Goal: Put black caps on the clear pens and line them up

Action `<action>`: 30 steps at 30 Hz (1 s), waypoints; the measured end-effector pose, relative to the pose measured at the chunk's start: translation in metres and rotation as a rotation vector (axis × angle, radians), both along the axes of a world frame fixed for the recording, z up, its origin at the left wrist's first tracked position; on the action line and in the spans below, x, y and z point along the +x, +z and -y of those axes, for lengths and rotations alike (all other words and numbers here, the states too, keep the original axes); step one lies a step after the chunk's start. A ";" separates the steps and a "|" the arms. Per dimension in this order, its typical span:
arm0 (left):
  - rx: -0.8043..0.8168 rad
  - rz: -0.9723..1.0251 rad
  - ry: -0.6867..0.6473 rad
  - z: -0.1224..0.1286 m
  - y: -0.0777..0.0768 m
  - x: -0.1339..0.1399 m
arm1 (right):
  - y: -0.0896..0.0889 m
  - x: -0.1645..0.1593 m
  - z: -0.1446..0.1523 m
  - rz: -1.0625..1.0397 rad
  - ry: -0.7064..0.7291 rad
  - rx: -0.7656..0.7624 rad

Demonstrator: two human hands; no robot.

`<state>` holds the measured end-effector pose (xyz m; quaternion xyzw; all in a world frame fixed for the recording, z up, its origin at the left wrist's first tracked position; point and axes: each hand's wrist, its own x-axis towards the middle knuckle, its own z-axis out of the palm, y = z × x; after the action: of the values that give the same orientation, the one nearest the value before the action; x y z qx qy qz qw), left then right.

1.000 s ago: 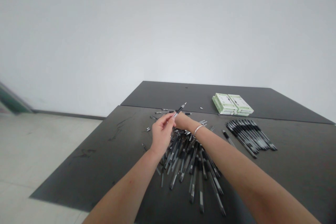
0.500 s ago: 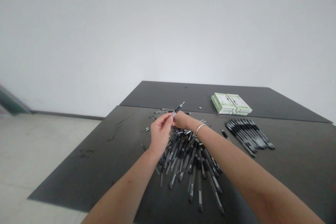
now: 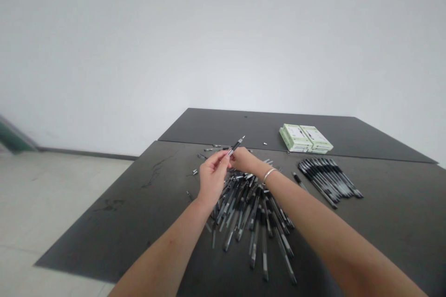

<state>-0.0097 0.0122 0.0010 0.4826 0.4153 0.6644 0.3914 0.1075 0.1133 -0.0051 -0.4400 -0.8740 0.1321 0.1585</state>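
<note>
My left hand (image 3: 212,175) is closed in a pinch on a pen (image 3: 237,144), which has a black grip and its bare tip pointing up and to the right. Close beside it, my right hand (image 3: 245,159) is curled with its fingertips hidden behind the left hand and the pen, so what it holds cannot be seen. A bracelet (image 3: 270,174) circles my right wrist. Beneath both hands spreads a heap of clear-barrelled pens (image 3: 263,222) with black grips, many fanned towards me.
To the right, a neat row of capped pens (image 3: 327,178) lies on the dark table (image 3: 390,199), with a single pen (image 3: 298,180) beside it. Green-and-white boxes (image 3: 306,138) are stacked farther back. Small loose parts (image 3: 195,172) lie left of the heap. A pale wall stands behind.
The right hand and wrist have shifted very slightly to the right. The left hand keeps its pinch on the pen, and the view has moved a little.
</note>
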 end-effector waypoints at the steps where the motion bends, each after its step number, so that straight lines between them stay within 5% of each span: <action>1: 0.000 0.004 -0.007 0.000 0.000 0.000 | 0.003 0.004 0.003 -0.059 -0.014 -0.005; 8: -0.008 0.015 -0.086 0.003 0.000 0.002 | 0.019 0.049 0.040 -0.445 -0.064 -0.164; 11: -0.013 -0.019 -0.166 0.006 0.001 0.004 | 0.018 0.075 0.063 -0.911 -0.073 -0.396; 14: -0.040 -0.039 -0.233 0.010 0.001 0.007 | 0.016 0.098 0.082 -1.070 -0.102 -0.448; 22: -0.081 -0.144 -0.363 0.014 -0.002 0.010 | 0.010 0.119 0.101 -1.278 -0.165 -0.424; 30: -0.096 -0.202 -0.431 0.017 0.001 0.010 | 0.018 0.126 0.114 -1.156 -0.153 -0.296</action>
<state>0.0004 -0.0046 0.0017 0.6049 0.3710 0.4935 0.5030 0.2333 -0.0009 0.0130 -0.3760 -0.5843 0.4585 0.5540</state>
